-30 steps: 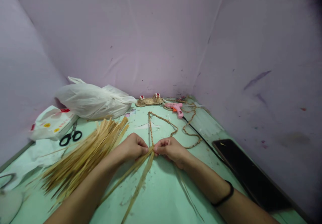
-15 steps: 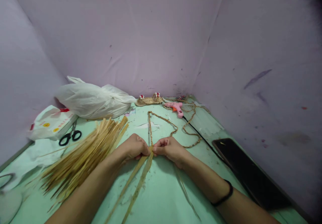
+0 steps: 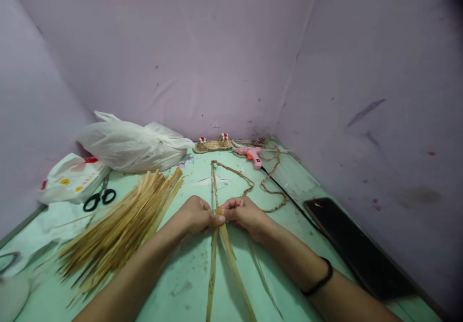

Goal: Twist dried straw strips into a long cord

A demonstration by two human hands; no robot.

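A thin braided cord (image 3: pixel 231 169) runs from the back of the green table down to my two hands, which meet at its near end. My left hand (image 3: pixel 198 215) pinches the straw strands there from the left. From the right, my right hand (image 3: pixel 243 214) grips the same spot, thumb and fingers pressed together. Below the hands, two flat strands (image 3: pixel 231 259) hang toward the table's front edge, and a thinner strand (image 3: pixel 264 278) trails under my right wrist. Left of my left hand lies a loose bundle of dry straw (image 3: pixel 123 230).
Black-handled scissors (image 3: pixel 99 199), a white box (image 3: pixel 77 180) and a white plastic bag (image 3: pixel 133 143) lie at the left. Behind are a woven straw piece (image 3: pixel 213 144) and a pink glue gun (image 3: pixel 251 155) with a black cable. A dark phone-like slab (image 3: pixel 354 245) is at the right.
The two flat strands below my hands have swung from the lower left to hang nearer straight down and to the right. My left hand has shifted slightly right, its thumb now across the join.
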